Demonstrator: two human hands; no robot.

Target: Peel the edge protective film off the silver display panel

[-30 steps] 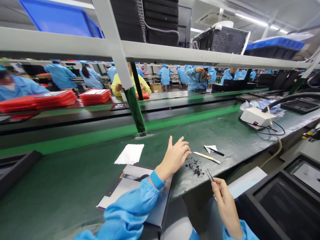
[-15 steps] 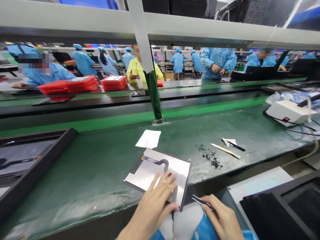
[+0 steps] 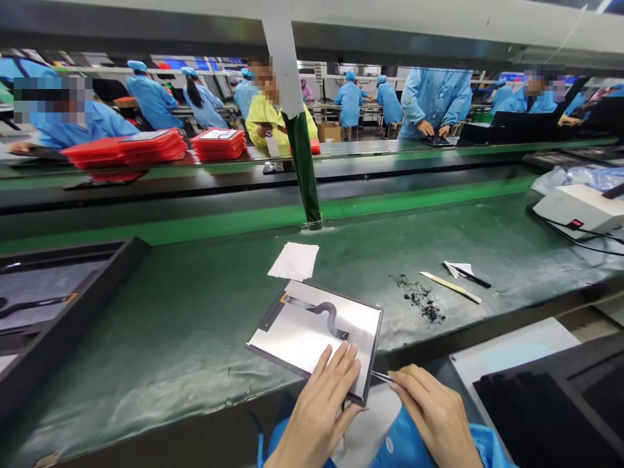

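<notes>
A tablet-sized display panel (image 3: 312, 325) lies silver back up, its near corner jutting past the bench's front edge. A dark curved flex cable runs across its back. My left hand (image 3: 326, 396) grips the panel's near side, fingers laid over the back and thumb at the edge. Pinched in my right hand (image 3: 431, 406) are metal tweezers (image 3: 381, 376), their tips at the panel's right edge. Whether the tips grip anything is too small to tell. White paper sheets (image 3: 294, 261) touch or nearly touch the panel's far edge.
Black scraps (image 3: 423, 302), a pale-handled blade (image 3: 453, 288) and a black tool (image 3: 472, 277) lie to the right on the green bench (image 3: 195, 312). A dark tray (image 3: 97, 305) stands left, a white device (image 3: 580, 211) far right. A post (image 3: 305, 169) rises behind; co-workers sit beyond.
My right hand has brought the tweezers up to the panel's right edge. My left hand has slid toward the panel's near edge, uncovering more of the cable. The camera view has shifted slightly.
</notes>
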